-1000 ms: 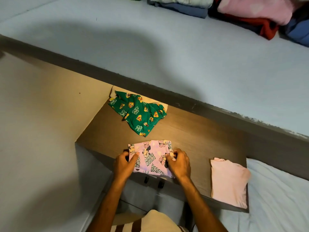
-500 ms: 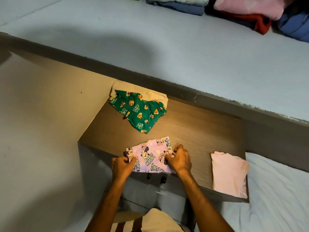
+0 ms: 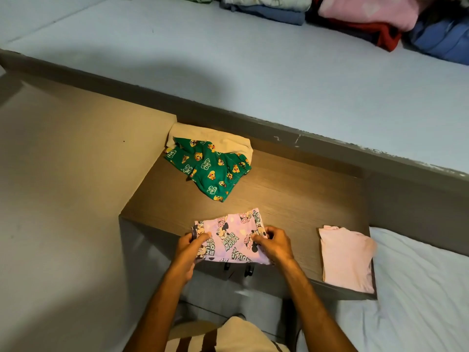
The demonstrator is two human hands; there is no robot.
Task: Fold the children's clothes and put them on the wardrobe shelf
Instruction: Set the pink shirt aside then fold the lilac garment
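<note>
A folded pink cartoon-print garment (image 3: pixel 229 237) lies at the front edge of the wooden shelf (image 3: pixel 299 199). My left hand (image 3: pixel 189 252) pinches its left edge and my right hand (image 3: pixel 272 243) grips its right edge. Further back on the shelf a crumpled green cartoon-print garment (image 3: pixel 212 168) rests partly on a folded cream cloth (image 3: pixel 215 137). At the shelf's right end lies a folded plain pink garment (image 3: pixel 346 257).
A pale blue surface (image 3: pixel 253 72) spans the top, with a pile of folded clothes (image 3: pixel 355 13) at its far right. A beige panel (image 3: pixel 71 161) stands to the left. White bedding (image 3: pixel 418 288) lies at the lower right.
Both hands have drawn the pink printed garment slightly toward the shelf's front edge, so it overhangs a little. My left hand now pinches the edge from lower down.
</note>
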